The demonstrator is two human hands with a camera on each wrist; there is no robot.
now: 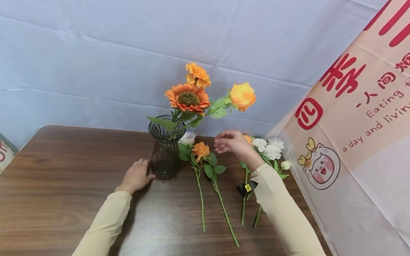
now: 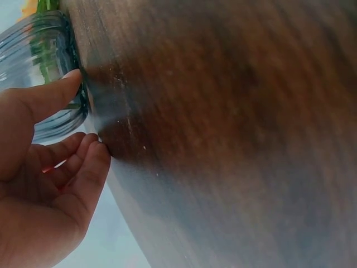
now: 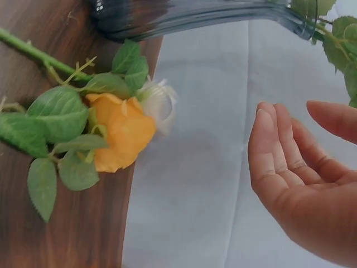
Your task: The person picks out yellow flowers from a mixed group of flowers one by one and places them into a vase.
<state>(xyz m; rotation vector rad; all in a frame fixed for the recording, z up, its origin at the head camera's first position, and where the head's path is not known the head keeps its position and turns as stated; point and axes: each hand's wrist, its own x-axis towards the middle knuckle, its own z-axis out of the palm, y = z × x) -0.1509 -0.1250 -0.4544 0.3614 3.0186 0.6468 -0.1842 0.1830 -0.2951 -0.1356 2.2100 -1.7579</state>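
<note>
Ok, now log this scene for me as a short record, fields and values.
Container: smoky see-through ribbed vase, upright
Surface: brown wood-grain table
Inside: orange sunflower with dark centre, ruffled orange bloom, yellow-orange rose
Lying beside it: leafy-stemmed orange flower, white flower
Right side: ruffled white blooms, other stems partly hidden by the arm
Left grip: at the vase's foot, fingers relaxed
Right grip: raised, holding nothing
</note>
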